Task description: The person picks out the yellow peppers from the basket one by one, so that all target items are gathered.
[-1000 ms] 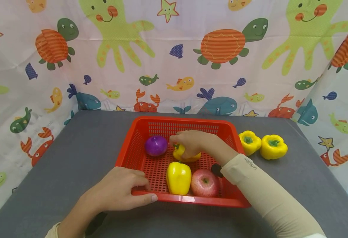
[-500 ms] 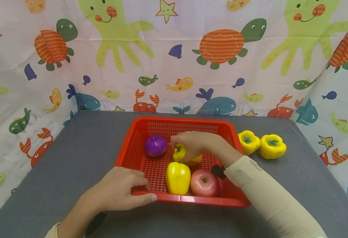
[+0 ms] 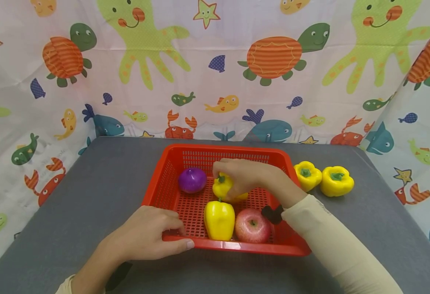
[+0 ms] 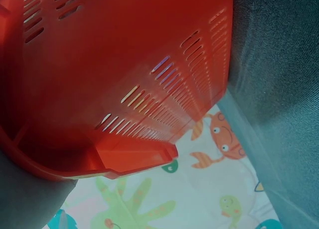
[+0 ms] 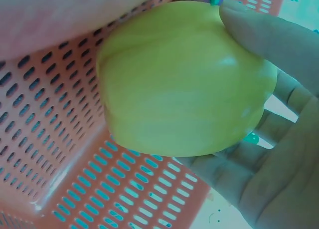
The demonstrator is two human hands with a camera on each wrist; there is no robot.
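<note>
Inside the red basket [image 3: 237, 246], my right hand [image 3: 244, 177] grips a yellow bell pepper [image 5: 184, 84], thumb on one side and fingers curled round the other. In the head view that pepper lies partly hidden under the hand, its green stem showing to the left. My left hand [image 3: 152, 232] holds the basket's front-left corner, thumb along the outer rim and fingers over the inside. A second yellow bell pepper [image 3: 219, 220] stands at the basket's front wall. Beside it sits a red apple [image 3: 253, 226]. A shiny purple round vegetable [image 3: 193, 180] rests toward the back left.
Two more yellow bell peppers, a nearer one [image 3: 337, 181] and one against the basket [image 3: 307, 176], stand on the grey table [image 3: 123, 175] to the right. A curtain [image 3: 218, 81] printed with sea animals surrounds the table at the back and sides.
My right hand has risen slightly with the yellow bell pepper, and its wrist has shifted a little right. The left hand and the basket have stayed in place.
</note>
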